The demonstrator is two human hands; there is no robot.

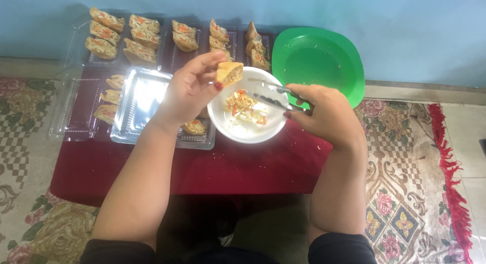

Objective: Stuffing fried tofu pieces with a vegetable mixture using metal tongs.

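Left hand pinches a stuffed pocket; right hand grips closed tongs over the bowl between both hands.

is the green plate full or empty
Nearly empty: the green plate shows only its bare surface with a few small crumbs and smears, no food pieces. It leans tilted against the blue wall.
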